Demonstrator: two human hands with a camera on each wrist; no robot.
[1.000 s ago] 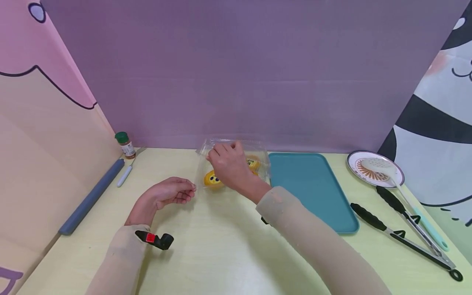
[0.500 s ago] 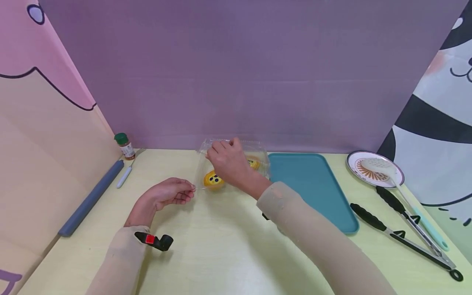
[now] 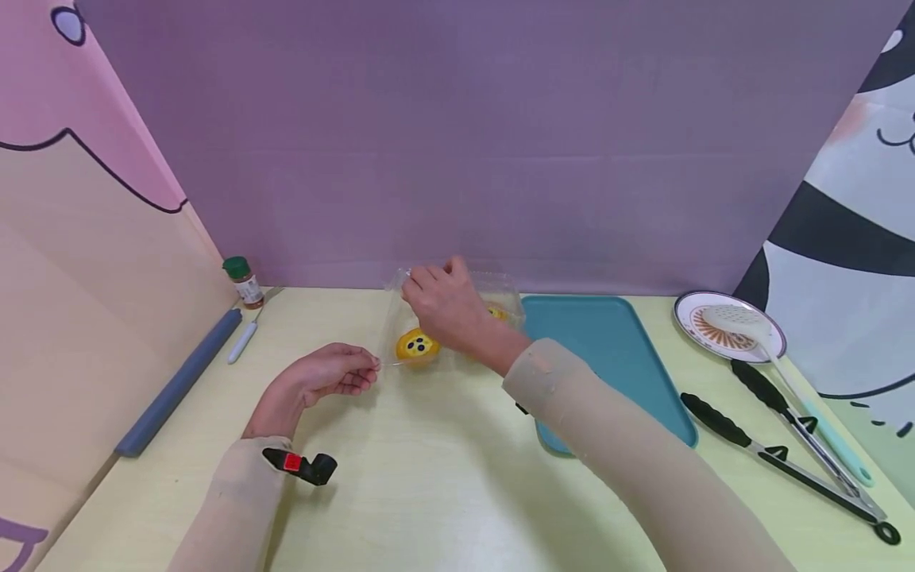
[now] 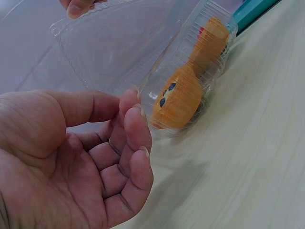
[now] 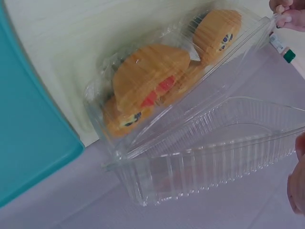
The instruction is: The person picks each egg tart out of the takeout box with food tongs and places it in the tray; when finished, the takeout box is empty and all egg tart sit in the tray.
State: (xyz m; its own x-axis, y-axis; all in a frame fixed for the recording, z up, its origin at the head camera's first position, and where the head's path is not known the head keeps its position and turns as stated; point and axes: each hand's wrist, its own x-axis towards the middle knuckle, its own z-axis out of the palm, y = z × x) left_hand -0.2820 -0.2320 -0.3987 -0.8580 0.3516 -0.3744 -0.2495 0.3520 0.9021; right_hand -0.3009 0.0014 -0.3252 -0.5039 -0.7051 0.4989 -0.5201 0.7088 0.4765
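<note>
Before me stands a hinged clear plastic box (image 3: 389, 338) with several orange-yellow, toy-like pastries inside. One pastry (image 3: 418, 345) with dark blue, berry-like dots lies at its front left; another (image 5: 152, 78) shows a red patch. My left hand (image 3: 330, 373) pinches the box's near left corner between thumb and index fingertip, the other fingers curled. My right hand (image 3: 446, 310), its fingers curled at the edge of the raised lid (image 5: 190, 167), holds the lid over the far side. In the head view this hand hides some of the pastries.
Right of the box lies a teal tray (image 3: 600, 342). Black-handled tongs (image 3: 786, 461) and a plate (image 3: 696, 338) under a white slotted turner (image 3: 736, 322) are farther right. At left stand a green-capped jar (image 3: 243, 282), a white-handled utensil (image 3: 243, 342) and a blue bar (image 3: 182, 381).
My right hand has shifted slightly up and away, tilting the lid farther back. More of the front-left pastry shows in the head view. My left hand has stayed at the corner.
</note>
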